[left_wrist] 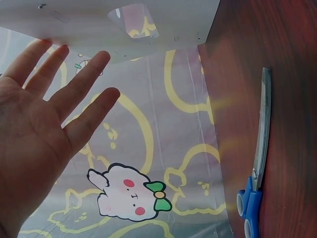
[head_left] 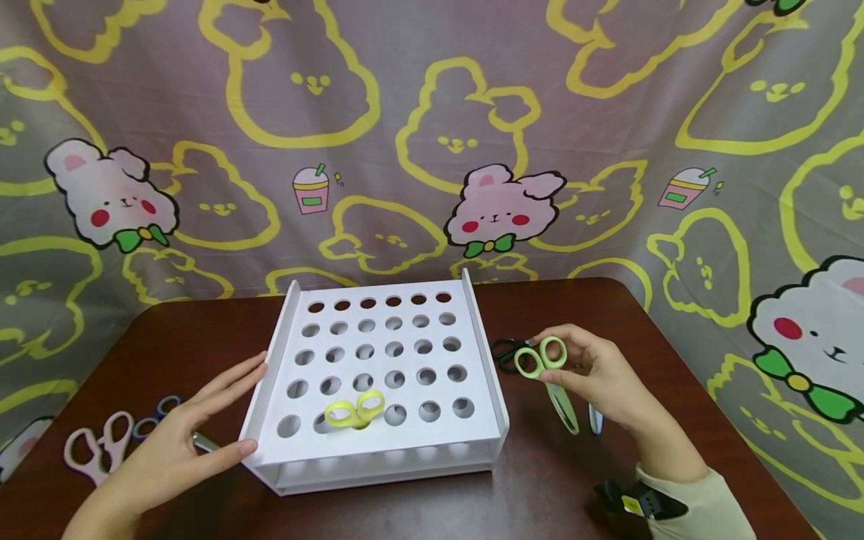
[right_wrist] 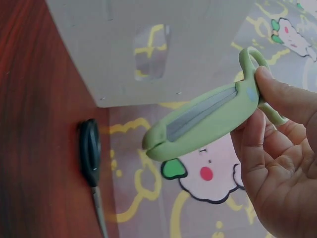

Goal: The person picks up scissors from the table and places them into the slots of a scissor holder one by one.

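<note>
My right hand [head_left: 594, 379] pinches a pair of light green scissors [right_wrist: 213, 116] by the handles, thumb on one side and fingers on the other. The blades point down and away from the hand, right of a white rack [head_left: 432, 435] with rows of round holes. Yellow scissors [head_left: 354, 417] stand in a front-row hole of that rack, handles up, blades mostly hidden. With its fingers spread and fairly straight, my left hand [head_left: 172, 446] touches the rack's left side panel.
Left of the rack lie pink-handled scissors [head_left: 101, 450] and blue-handled scissors [left_wrist: 253, 198], partly behind the left hand in the head view. Black-handled scissors [right_wrist: 90, 153] lie by the rack's right side. A pale blade-like piece [head_left: 595, 418] shows beside the right hand. A patterned curtain [head_left: 405, 150] hangs behind the table.
</note>
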`<state>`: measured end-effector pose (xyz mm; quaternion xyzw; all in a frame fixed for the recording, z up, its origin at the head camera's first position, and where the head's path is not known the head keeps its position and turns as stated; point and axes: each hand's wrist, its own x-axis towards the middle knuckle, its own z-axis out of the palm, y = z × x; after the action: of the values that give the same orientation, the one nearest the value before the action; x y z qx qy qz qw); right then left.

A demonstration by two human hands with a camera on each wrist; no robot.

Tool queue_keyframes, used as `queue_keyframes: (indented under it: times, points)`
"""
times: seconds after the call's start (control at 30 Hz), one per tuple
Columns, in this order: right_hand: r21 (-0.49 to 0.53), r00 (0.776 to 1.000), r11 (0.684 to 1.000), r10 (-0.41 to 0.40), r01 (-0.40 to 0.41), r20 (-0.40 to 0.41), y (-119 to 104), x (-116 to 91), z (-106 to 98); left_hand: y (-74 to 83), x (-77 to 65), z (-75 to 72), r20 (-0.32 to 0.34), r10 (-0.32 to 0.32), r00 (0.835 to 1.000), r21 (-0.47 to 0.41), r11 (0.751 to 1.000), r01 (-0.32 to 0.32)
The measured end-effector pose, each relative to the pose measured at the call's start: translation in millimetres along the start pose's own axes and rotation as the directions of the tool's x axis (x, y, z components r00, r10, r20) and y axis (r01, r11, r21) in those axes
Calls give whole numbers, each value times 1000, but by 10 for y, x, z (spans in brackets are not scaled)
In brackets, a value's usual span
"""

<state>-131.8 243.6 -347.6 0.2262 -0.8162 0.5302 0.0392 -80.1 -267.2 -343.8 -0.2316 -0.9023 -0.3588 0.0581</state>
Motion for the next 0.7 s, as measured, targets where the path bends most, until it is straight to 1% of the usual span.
queue_keyframes:
  times: [0.17, 0.4, 0.53, 0.7]
  points:
    - [-10, 999, 1000, -22, 22, -36, -144, -20, -4, 0, 15, 6, 2, -5, 1000, 0, 1000, 5]
    - [-11, 993, 998, -68, 67, -98, -341, -48, 6, -10, 43, 17, 8, 13, 1000, -8, 1000, -13]
    - [45, 985, 993, -98, 106, -139, -448, -35, 42, -14, 29, 7, 19, 2, 1000, 2, 1000, -2]
    - [133, 974, 978, -137, 162, -182, -558, -7, 85, -27, 4, 1, 14, -15, 1000, 24, 1000, 15]
